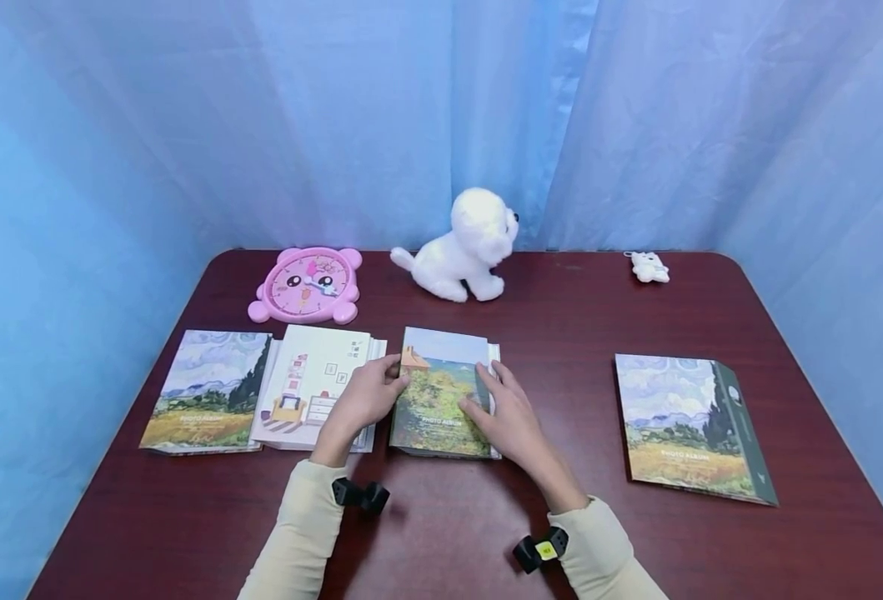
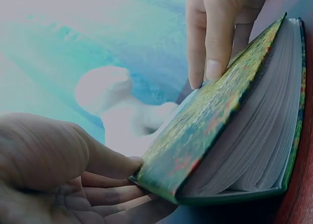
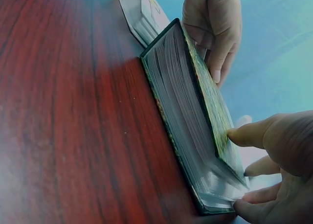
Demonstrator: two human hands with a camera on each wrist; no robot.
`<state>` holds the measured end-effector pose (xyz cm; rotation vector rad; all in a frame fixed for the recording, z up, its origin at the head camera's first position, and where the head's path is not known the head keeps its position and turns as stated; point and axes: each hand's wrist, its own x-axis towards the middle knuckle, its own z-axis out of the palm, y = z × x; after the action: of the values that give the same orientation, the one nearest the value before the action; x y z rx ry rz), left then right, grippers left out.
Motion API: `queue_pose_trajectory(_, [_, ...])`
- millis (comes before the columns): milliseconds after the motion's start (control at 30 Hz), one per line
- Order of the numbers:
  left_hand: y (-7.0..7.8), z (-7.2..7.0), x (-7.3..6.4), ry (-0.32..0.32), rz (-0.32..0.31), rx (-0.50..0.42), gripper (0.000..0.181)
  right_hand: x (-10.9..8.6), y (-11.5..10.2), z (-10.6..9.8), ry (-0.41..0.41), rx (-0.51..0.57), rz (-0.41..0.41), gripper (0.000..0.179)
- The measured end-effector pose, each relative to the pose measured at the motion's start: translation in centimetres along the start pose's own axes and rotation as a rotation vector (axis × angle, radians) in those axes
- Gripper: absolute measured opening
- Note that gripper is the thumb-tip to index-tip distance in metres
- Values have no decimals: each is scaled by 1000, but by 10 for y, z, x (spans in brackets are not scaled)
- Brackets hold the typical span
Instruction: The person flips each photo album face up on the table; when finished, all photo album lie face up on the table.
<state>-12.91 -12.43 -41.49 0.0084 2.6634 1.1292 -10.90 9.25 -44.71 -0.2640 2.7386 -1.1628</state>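
Observation:
A photo album point(image 1: 441, 417) with a garden-and-sea painting on its cover lies on the table, its pages point(image 3: 171, 82) fanned thick between the covers. On its left edge, the spine side, my left hand point(image 1: 362, 398) holds it, thumb on the cover and fingers along the spine. My right hand point(image 1: 512, 417) grips the opposite edge; its thumb presses on the front cover and the fingertips point(image 3: 252, 197) touch the side edge. Just left of my left hand is a white album point(image 1: 291, 375) with a furnished-room drawing. Beside that one lies a wheat-field photo album point(image 1: 208, 387).
Another wheat-field photo album point(image 1: 684, 425) lies at the right of the dark red table point(image 1: 561, 333). Along the back are a pink clock point(image 1: 308, 285), a white plush dog point(image 1: 464, 250) and a small white plush toy point(image 1: 649, 267). Blue curtains point(image 1: 336, 125) hang behind the table.

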Motion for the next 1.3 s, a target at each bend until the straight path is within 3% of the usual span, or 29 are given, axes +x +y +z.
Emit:
queue_pose_trajectory(200, [-1,-2,0,5,-6,13,48,0,3,-2,13,29,-10,65])
queue_pose_trajectory(300, [1,-2,-1,36,-5,21,51,1,7,-6,31,36,-21,64])
queue_pose_trajectory(400, [8,-2,-4,120,17,40,53,1,13,-14,58,30,-31,62])
queue_pose_trajectory(533, [19,1,-5,269,116,72,54,-2,25,-34,97,18,-22,60])
queue_pose_trajectory(633, [29,8,-3,311,177,52,54,-6,38,-51,134,19,-1,60])
queue_pose_trajectory(733, [42,18,1,268,198,17,53,-14,53,-67,187,18,9,59])
queue_pose_trajectory(933, [66,46,6,106,207,-24,56,-33,75,-99,286,-7,20,57])
queue_pose_trajectory(1100, [89,78,9,1,222,-72,58,-52,89,-127,302,-40,66,60])
queue_pose_trajectory(1300, [115,117,10,-67,240,-64,62,-73,110,-153,346,-142,126,61])
